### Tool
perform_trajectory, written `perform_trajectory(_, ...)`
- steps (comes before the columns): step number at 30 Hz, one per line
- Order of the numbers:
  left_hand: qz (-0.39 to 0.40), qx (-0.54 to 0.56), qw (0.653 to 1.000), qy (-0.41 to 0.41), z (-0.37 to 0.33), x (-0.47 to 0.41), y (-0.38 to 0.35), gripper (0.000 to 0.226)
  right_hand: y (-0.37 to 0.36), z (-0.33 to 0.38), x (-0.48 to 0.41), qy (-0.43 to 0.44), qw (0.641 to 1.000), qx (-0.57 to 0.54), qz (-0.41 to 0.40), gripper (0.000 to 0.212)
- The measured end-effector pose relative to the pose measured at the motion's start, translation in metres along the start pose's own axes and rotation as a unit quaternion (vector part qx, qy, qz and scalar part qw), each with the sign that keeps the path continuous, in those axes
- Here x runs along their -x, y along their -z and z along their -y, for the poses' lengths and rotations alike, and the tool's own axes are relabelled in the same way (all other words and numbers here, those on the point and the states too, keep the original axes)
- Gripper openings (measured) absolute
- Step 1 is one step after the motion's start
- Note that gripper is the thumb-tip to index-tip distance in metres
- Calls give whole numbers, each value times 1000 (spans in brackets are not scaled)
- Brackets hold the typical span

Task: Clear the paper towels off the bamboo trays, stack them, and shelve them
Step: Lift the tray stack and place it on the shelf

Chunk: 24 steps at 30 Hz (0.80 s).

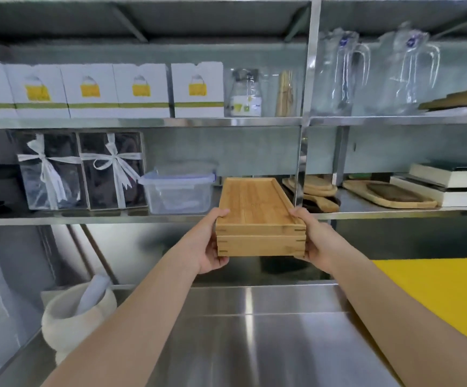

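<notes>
Two bamboo trays lie stacked one on the other, held out at the height of the middle steel shelf. Their far end reaches over the shelf edge, between a plastic container and the shelf post; the near end hangs over the counter. My left hand grips the stack's near left corner, thumb on the top rim. My right hand grips the near right corner the same way. No paper towel shows on the trays.
A clear lidded container stands just left of the trays, a steel post just right. Wooden boards and books lie further right. Glass pitchers and white boxes fill the upper shelf. A mortar with pestle and a yellow board sit on the counter.
</notes>
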<state>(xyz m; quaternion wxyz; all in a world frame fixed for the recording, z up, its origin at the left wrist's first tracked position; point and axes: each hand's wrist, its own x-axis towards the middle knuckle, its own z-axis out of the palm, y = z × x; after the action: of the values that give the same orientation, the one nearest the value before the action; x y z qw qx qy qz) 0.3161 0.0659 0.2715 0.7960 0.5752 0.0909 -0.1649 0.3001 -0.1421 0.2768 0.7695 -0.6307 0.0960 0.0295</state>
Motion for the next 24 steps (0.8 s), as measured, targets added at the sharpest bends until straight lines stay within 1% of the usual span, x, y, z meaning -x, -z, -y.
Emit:
perform_trajectory(4, -24, 18, 1000, -4, -8, -60, 1, 44, -4, -4, -62, -6, 1000, 11, -8, 25)
perform_trajectory(10, -23, 22, 999, 7, -3, -132, 10, 42, -1, -16, -137, -6, 999, 42, -15, 26)
perform_trajectory(16, -42, 18, 999, -1, -16, -177, 17, 49, -8, -25, -187, -6, 1000, 2, 5, 28)
perform_trajectory(19, -30, 47, 997, -49, -13, -184, 24, 55, -8, -30, -195, 3, 999, 3, 33, 39)
perform_trajectory(21, 2, 53, 993, -103, -5, -178, 33, 51, -4, -37, -191, 24, 998, 7, 55, 45)
perform_trajectory(22, 28, 47, 989, -139, 2, -174, 38, 48, 0, -43, -186, 43, 997, 3, 61, 46)
perform_trajectory(24, 77, 7, 974, -213, 18, -164, 45, 47, 7, -56, -175, 109, 992, 4, 70, 45)
